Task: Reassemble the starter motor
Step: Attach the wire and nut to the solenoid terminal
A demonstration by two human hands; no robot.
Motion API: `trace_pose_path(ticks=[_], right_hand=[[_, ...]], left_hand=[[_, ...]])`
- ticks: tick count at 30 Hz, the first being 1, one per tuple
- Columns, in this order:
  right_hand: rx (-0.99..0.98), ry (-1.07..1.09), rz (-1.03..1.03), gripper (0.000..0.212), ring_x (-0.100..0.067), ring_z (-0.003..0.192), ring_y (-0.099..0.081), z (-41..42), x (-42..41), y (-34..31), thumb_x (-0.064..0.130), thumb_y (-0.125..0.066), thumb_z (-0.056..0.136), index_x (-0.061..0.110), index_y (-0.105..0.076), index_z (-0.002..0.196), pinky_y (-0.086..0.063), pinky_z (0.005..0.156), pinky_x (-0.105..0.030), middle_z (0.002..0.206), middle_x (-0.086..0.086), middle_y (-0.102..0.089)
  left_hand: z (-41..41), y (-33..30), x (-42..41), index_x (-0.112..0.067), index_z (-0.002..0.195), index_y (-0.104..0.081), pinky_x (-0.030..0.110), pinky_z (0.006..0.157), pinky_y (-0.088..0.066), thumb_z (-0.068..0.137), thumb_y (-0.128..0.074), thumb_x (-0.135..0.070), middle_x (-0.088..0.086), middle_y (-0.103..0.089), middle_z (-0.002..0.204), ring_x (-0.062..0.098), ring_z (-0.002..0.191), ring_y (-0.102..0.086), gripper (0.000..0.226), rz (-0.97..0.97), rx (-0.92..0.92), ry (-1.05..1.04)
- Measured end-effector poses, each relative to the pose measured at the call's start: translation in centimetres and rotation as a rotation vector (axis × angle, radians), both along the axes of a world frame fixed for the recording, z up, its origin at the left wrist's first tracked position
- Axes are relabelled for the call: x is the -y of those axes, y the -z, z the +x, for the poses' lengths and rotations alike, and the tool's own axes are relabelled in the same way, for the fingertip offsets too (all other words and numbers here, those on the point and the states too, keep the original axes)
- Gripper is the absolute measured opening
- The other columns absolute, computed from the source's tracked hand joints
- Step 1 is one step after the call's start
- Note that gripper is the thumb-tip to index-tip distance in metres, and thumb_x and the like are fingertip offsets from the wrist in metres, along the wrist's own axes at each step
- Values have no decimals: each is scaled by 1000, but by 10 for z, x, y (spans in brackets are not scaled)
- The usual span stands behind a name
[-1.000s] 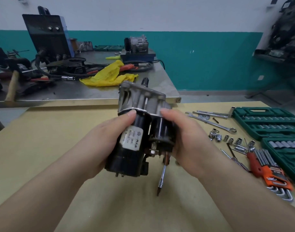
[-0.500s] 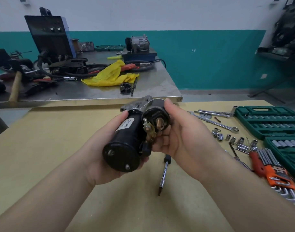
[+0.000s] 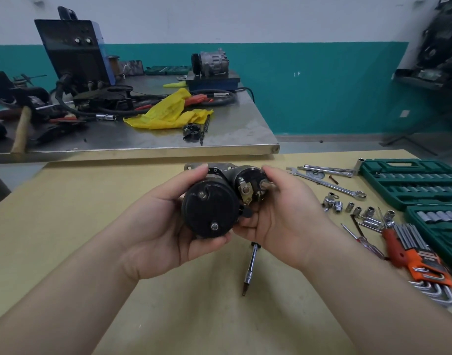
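starter motor (image 3: 211, 206): matt black end cap, dusty and scuffed, with two bright metal screw heads; dull grey cast-metal housing at the far end
solenoid (image 3: 250, 184): black body with brassy and silvery metal terminals
workbench top (image 3: 79, 213): pale yellow-tan board, smooth and matt
steel table (image 3: 232, 129): brushed grey metal, faintly reflective, stained in patches
yellow cloth (image 3: 168, 114): thin, crinkled fabric or plastic sheet, cannot tell which
socket case (image 3: 409, 180): dark green moulded plastic, matt
wrench (image 3: 330, 185): polished chrome metal
sockets (image 3: 358, 208): shiny chrome metal
hex keys (image 3: 424, 260): grey metal in an orange plastic holder
hammer handle (image 3: 21, 129): bare light wood
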State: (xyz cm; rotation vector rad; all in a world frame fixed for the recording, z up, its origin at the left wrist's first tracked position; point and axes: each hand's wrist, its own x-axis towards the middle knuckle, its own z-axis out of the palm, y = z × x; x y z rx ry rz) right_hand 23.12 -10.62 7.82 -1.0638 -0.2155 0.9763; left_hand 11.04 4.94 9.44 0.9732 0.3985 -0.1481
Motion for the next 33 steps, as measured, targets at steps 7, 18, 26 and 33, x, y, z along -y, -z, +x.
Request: trace_pose_path(ticks=[7,18,26,33], right_hand=[[130,-141,-143,39,-26,71,-71,-7,-8,19,50,-47,104,23,-76,107,-57,81,-45,91,-12,-76],[272,-107,-300,46,-34,89,-80,4,-13,48,55,-54,104,16,-71,122,-62,73,-39,97,-16,-81],[474,-43,-413,47,-27,83,-79,12,-15,60,62,-56,102,21,-69,121,-63,89,-45,96,-11,-81],[732,32,-524,35,-5,81,-63,24,-10,69,62,-56,101,34,-69,117,-45,70,-24,91,18,-69]], left_hand=[[0,9,-12,-28,73,-83,26,41,-52,66,-81,-53,17,-73,83,30,52,-65,26,315,-88,-131],[10,36,-20,-34,73,-83,27,54,-44,84,-72,-62,6,-74,80,23,57,-64,32,459,-188,-104],[10,46,-25,-21,117,-80,27,59,-61,94,-72,-55,9,-84,107,21,83,-81,42,502,-178,-107],[14,55,-24,-11,127,-77,57,106,-59,101,-69,-47,13,-83,115,34,109,-80,45,629,-152,-42]])
